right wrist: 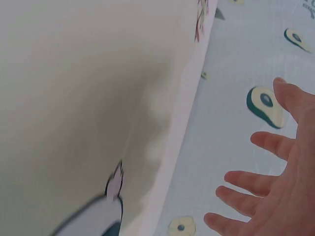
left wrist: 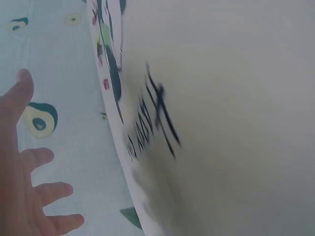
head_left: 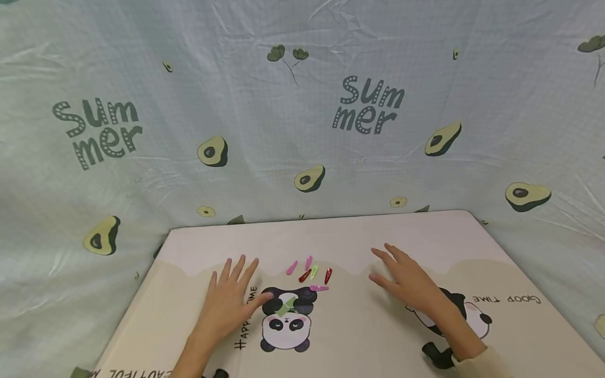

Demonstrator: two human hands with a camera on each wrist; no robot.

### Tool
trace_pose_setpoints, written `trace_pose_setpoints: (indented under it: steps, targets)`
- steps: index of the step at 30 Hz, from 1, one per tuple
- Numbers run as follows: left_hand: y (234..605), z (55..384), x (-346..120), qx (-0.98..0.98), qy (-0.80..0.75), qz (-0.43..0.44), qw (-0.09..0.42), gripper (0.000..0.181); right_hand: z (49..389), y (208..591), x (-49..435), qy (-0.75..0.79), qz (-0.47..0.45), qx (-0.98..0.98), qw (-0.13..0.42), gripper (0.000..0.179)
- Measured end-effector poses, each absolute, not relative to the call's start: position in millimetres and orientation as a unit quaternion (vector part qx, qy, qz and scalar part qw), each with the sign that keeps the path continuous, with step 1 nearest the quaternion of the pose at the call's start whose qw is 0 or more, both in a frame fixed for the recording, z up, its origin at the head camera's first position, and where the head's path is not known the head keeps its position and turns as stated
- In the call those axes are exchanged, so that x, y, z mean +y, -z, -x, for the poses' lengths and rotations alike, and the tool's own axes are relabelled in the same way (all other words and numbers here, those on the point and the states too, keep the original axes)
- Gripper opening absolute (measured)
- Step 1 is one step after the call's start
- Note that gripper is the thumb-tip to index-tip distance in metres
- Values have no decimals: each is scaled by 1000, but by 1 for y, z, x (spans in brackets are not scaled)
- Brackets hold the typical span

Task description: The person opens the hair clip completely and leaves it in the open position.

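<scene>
Several small snap hair clips lie loosely grouped near the middle of the table in the head view: pink ones (head_left: pixel 292 268), dark red ones (head_left: pixel 328 275) and a yellow-green one (head_left: pixel 314 272). To their left, my left hand (head_left: pixel 227 304) has its fingers spread, the thumb pointing toward the clips. On the other side, my right hand (head_left: pixel 408 281) is held with fingers apart, angled inward. Neither hand touches a clip. Both wrist views show the left hand (left wrist: pixel 24 191) and the right hand (right wrist: pixel 280 187) with nothing in them.
The table (head_left: pixel 364 331) has a cream and pale pink cover printed with pandas (head_left: pixel 285 331) and lettering. Behind it hangs a pale curtain (head_left: pixel 264 115) printed with avocados and the word "summer". A dark curved shape (head_left: pixel 437 357) lies by the right wrist.
</scene>
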State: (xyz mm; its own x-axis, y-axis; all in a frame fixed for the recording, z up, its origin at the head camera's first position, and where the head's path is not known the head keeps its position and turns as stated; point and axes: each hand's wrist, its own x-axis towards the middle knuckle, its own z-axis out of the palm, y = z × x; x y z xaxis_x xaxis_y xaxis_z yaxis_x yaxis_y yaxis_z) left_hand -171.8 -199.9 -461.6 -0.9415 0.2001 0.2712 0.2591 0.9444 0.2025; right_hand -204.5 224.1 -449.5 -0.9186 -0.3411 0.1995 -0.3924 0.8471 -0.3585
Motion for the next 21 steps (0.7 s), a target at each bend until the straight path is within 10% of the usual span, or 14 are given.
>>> trace_pose_setpoints:
  steps: [21]
  targets:
    - [468, 189, -124, -957, 199, 210, 29, 80, 222, 461, 146, -241, -212, -947, -10, 32]
